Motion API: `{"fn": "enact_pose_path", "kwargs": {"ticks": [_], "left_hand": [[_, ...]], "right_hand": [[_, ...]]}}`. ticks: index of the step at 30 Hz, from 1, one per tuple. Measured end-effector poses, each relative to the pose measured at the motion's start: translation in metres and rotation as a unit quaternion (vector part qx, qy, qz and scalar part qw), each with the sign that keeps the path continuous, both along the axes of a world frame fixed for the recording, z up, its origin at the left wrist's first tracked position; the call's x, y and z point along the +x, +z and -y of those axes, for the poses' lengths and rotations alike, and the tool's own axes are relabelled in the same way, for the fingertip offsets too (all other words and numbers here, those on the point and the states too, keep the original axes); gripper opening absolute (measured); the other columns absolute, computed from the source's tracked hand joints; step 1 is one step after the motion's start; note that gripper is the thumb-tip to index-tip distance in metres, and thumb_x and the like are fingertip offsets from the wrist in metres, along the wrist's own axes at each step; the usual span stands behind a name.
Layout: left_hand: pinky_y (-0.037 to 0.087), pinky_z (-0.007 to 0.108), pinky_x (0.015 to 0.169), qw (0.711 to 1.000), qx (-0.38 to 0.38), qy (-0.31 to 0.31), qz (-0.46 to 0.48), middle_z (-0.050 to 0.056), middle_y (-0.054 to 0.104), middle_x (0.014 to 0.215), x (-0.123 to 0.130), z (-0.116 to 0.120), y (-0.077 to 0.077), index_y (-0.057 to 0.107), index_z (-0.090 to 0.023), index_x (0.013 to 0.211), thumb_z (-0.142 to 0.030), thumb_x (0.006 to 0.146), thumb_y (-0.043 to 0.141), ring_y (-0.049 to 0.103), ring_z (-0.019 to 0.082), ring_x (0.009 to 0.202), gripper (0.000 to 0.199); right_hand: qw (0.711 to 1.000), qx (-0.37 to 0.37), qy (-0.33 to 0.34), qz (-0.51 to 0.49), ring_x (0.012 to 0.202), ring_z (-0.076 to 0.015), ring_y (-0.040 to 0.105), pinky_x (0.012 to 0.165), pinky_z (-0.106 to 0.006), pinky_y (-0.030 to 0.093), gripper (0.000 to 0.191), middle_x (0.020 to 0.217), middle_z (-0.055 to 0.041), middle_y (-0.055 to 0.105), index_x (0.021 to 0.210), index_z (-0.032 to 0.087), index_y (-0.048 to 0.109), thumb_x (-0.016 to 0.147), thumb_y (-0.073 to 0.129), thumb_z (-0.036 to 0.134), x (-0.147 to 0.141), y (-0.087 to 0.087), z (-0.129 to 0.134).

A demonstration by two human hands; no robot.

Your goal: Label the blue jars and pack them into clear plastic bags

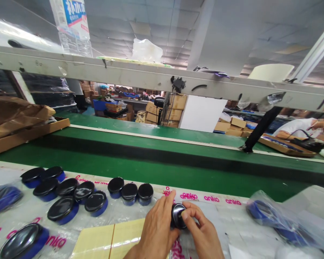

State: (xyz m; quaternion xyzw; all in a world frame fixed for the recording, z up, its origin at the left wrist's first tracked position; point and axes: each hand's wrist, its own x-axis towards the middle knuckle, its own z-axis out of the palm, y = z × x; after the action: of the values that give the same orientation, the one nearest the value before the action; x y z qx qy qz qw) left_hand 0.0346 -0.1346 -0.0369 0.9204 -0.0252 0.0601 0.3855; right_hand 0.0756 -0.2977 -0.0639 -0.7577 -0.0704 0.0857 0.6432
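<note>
Both hands are holding one small round black lid w/ a shiny top [178, 215], low in the middle of the view, just above the worktop [226, 223] covered in clear plastic. The left hand [158, 230] is cupping the lid from 9 o'clock, grip closed on it. The right hand [201, 232] is pinching its rim from 3 o'clock w/ thumb and fingertip, grip closed on it too.

What could go wrong: the lid looks slick, so a loose pinch could be letting it slip and roll. The plastic sheet looks slippery too, so a dropped lid may be sliding far.

At 11 o'clock, near the hands, a row of three small black-and-blue round tubs [130, 190] is sitting; a bump from the left hand could be knocking them over. Farther at 9 o'clock a bunch of bigger black-and-blue tubs [67, 198] is crowding that side.

At 12 o'clock the worktop edge is meeting the green conveyor belt [162, 169]; anything rolling that way may be landing on it. At 3 o'clock a clear bag w/ blue stuff [275, 219] is lying, w/ some open room between it and the hands. A yellow card sheet [108, 239] is lying at 7 o'clock.
</note>
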Motion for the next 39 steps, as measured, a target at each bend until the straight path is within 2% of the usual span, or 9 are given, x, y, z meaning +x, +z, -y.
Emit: {"fn": "enact_pose_path", "kwargs": {"ticks": [6, 11, 18, 23, 32, 36, 39], "left_hand": [[0.044, 0.043, 0.109, 1.000, -0.001, 0.000, -0.010, 0.008, 0.055, 0.134, -0.002, 0.001, 0.001, 0.033, -0.024, 0.154, 0.003, 0.070, 0.067, 0.050, 0.027, 0.127, 0.094], [0.045, 0.046, 0.109, 1.000, 0.010, 0.005, 0.008, 0.009, 0.054, 0.137, -0.001, 0.000, -0.007, 0.032, -0.025, 0.154, 0.001, 0.070, 0.068, 0.050, 0.029, 0.128, 0.095], [0.043, 0.047, 0.112, 1.000, 0.015, -0.001, 0.005, 0.011, 0.050, 0.143, -0.001, -0.001, -0.008, 0.029, -0.025, 0.155, 0.002, 0.072, 0.068, 0.046, 0.030, 0.134, 0.096], [0.041, 0.046, 0.113, 1.000, 0.021, -0.002, -0.014, 0.011, 0.050, 0.143, -0.002, 0.000, -0.001, 0.031, -0.023, 0.155, 0.001, 0.074, 0.067, 0.045, 0.029, 0.135, 0.092], [0.044, 0.047, 0.111, 1.000, 0.024, -0.004, 0.002, 0.011, 0.052, 0.141, 0.000, 0.000, -0.005, 0.031, -0.024, 0.155, -0.001, 0.075, 0.066, 0.047, 0.029, 0.132, 0.090], [0.044, 0.048, 0.111, 1.000, 0.030, -0.003, 0.002, 0.011, 0.052, 0.141, 0.000, 0.000, -0.007, 0.029, -0.024, 0.155, -0.002, 0.075, 0.065, 0.048, 0.030, 0.132, 0.091], [0.043, 0.048, 0.111, 1.000, 0.026, -0.007, 0.001, 0.011, 0.052, 0.140, 0.000, -0.001, -0.008, 0.031, -0.023, 0.155, -0.002, 0.074, 0.065, 0.048, 0.029, 0.131, 0.090]], "right_hand": [[1.000, 0.007, -0.007, 0.004, 0.131, -0.0337, 0.053, 0.094, -0.030, 0.053, 0.043, 0.135, -0.0108, 0.061, 0.077, 0.021, 0.071, 0.081, 0.067, 0.063, 0.000, 0.000, -0.002], [1.000, 0.012, -0.015, 0.003, 0.128, -0.0345, 0.055, 0.094, -0.033, 0.053, 0.042, 0.134, -0.0118, 0.061, 0.078, 0.020, 0.071, 0.081, 0.067, 0.062, -0.001, 0.001, -0.005], [0.997, 0.031, -0.075, -0.011, 0.118, -0.0372, 0.059, 0.093, -0.039, 0.051, 0.045, 0.123, -0.0151, 0.064, 0.067, 0.019, 0.067, 0.066, 0.071, 0.064, -0.006, 0.022, -0.017], [0.997, 0.020, -0.070, -0.006, 0.114, -0.0353, 0.061, 0.092, -0.037, 0.052, 0.042, 0.120, -0.0149, 0.065, 0.066, 0.020, 0.067, 0.067, 0.068, 0.062, -0.009, 0.031, -0.019], [0.998, -0.012, -0.046, 0.043, 0.096, -0.0292, 0.067, 0.085, -0.038, 0.053, 0.035, 0.124, -0.0108, 0.062, 0.077, 0.020, 0.069, 0.081, 0.064, 0.055, -0.007, 0.008, -0.013], [0.998, -0.006, -0.053, 0.038, 0.091, -0.0283, 0.069, 0.080, -0.037, 0.055, 0.035, 0.122, -0.0109, 0.064, 0.077, 0.020, 0.070, 0.079, 0.066, 0.055, -0.006, 0.006, -0.013], [0.997, -0.003, -0.070, 0.030, 0.094, -0.0300, 0.069, 0.081, -0.036, 0.056, 0.036, 0.120, -0.0118, 0.067, 0.073, 0.019, 0.070, 0.075, 0.068, 0.056, -0.005, 0.009, -0.014]]}}
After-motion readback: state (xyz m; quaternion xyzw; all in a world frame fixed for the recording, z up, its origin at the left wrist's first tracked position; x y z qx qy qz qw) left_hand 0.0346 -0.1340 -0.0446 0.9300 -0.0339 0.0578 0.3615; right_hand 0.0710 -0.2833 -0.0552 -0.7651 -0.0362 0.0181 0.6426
